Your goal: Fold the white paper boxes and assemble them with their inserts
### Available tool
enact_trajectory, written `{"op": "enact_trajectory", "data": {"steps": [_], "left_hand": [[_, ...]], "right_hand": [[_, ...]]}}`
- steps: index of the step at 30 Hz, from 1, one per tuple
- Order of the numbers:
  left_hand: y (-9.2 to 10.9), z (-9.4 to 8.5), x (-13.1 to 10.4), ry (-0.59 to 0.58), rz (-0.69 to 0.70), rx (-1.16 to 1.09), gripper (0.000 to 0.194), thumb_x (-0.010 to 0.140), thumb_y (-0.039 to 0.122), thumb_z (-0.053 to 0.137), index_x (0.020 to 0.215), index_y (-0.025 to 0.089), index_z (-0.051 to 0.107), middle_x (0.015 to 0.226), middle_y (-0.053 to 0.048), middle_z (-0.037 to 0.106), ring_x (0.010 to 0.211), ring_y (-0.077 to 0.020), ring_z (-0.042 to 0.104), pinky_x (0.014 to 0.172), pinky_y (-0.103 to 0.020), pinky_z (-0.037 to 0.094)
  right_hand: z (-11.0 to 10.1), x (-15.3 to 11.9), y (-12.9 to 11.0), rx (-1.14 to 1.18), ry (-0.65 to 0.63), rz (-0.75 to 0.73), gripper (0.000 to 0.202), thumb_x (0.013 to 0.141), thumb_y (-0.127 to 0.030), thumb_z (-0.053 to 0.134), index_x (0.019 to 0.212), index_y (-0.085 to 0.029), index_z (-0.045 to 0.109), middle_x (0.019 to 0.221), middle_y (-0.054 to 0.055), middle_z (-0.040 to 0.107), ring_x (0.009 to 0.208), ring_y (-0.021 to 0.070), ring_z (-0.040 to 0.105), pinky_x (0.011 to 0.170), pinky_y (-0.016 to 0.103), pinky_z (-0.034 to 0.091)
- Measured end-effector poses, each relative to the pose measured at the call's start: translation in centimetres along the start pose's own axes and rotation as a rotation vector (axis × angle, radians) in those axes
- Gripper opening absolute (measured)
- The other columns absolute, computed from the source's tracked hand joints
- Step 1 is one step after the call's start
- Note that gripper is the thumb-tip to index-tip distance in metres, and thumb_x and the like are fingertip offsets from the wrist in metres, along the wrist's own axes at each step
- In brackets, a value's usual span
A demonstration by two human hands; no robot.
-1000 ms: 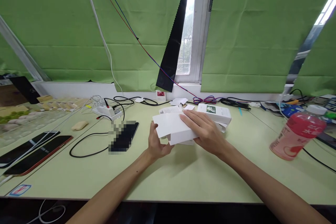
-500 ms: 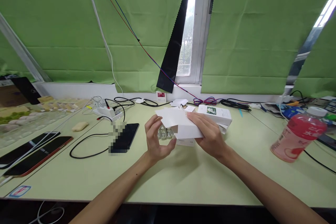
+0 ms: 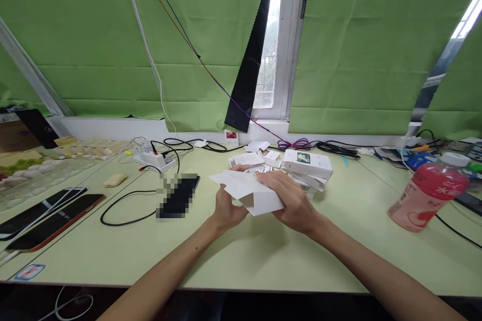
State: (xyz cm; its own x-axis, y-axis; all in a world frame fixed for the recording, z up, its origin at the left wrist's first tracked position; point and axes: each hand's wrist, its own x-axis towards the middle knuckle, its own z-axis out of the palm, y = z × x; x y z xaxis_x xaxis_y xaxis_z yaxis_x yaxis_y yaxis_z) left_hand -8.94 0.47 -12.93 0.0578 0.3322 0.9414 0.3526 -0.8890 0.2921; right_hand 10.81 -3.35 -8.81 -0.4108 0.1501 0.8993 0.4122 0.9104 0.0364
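A white paper box (image 3: 259,195) with its end open and a flap spread to the left is above the middle of the table. My right hand (image 3: 295,198) grips it from the right, fingers over its top. My left hand (image 3: 228,208) is at the box's left side, partly behind the flap; its fingers are mostly hidden, so what it holds cannot be told. Behind the hands lie a white box with a green picture (image 3: 307,160), another small white box (image 3: 246,160) and some loose cards.
A pink drink bottle (image 3: 429,193) stands at the right. On the left are a dark phone (image 3: 184,195), two more phones, a power strip (image 3: 156,160), a yellowish block (image 3: 115,180) and a clear tray (image 3: 48,180). Cables run along the wall.
The white box has come lower and tilted, its open end now facing nearer me. My left hand has moved right, its fingers going behind the flap. The glass vials seen beside it are now hidden.
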Motion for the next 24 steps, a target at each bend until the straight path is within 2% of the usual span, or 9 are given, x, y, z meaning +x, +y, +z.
{"op": "enact_trajectory", "data": {"steps": [3,6,9,15,21,24], "left_hand": [[0.3,-0.1,0.2,-0.076,0.073,-0.051,0.068,0.086,0.044,0.072,0.141,0.021,0.039,0.117,-0.017,0.068,0.106,-0.0299,0.070,0.091,-0.050,0.057],[0.3,-0.1,0.2,-0.077,0.047,-0.082,0.056,0.089,0.037,0.070,0.135,0.023,0.042,0.110,-0.012,0.069,0.100,-0.0250,0.070,0.087,-0.044,0.058],[-0.1,-0.1,-0.1,-0.083,0.003,-0.089,0.053,0.088,0.038,0.071,0.131,0.024,0.043,0.105,-0.008,0.070,0.093,-0.0218,0.070,0.082,-0.038,0.058],[-1.1,0.0,-1.0,-0.010,-0.076,-0.008,0.053,0.085,0.043,0.075,0.125,0.023,0.048,0.103,-0.009,0.070,0.088,-0.0214,0.071,0.074,-0.033,0.057],[-0.5,0.2,-0.3,0.024,-0.098,-0.034,0.040,0.089,0.043,0.070,0.118,0.021,0.053,0.100,-0.007,0.071,0.087,-0.0191,0.071,0.075,-0.031,0.058],[0.0,0.3,0.1,0.027,-0.126,-0.054,0.036,0.091,0.041,0.068,0.117,0.021,0.054,0.092,-0.005,0.070,0.083,-0.0179,0.070,0.076,-0.032,0.058]], "right_hand": [[0.0,0.0,0.0,0.034,-0.031,0.032,0.045,0.095,-0.015,0.054,0.139,-0.018,0.047,0.117,0.016,0.071,0.109,0.0292,0.068,0.090,0.046,0.059],[0.0,-0.1,0.0,0.074,-0.077,0.072,0.044,0.096,-0.018,0.056,0.139,-0.018,0.046,0.120,0.017,0.069,0.109,0.0294,0.067,0.089,0.045,0.058],[0.1,-0.3,0.0,0.086,-0.104,0.115,0.045,0.097,-0.021,0.057,0.141,-0.018,0.043,0.122,0.017,0.068,0.110,0.0295,0.067,0.089,0.045,0.058],[0.3,-0.6,0.1,0.066,-0.104,0.171,0.046,0.099,-0.025,0.057,0.141,-0.019,0.040,0.114,0.015,0.069,0.098,0.0274,0.069,0.081,0.041,0.059],[0.4,-0.9,0.2,0.062,-0.107,0.233,0.052,0.098,-0.027,0.057,0.146,-0.020,0.037,0.116,0.014,0.069,0.097,0.0275,0.070,0.078,0.039,0.060],[0.3,-0.9,0.2,0.067,-0.095,0.277,0.054,0.098,-0.028,0.057,0.147,-0.021,0.036,0.121,0.014,0.068,0.100,0.0273,0.069,0.081,0.039,0.060]]}}
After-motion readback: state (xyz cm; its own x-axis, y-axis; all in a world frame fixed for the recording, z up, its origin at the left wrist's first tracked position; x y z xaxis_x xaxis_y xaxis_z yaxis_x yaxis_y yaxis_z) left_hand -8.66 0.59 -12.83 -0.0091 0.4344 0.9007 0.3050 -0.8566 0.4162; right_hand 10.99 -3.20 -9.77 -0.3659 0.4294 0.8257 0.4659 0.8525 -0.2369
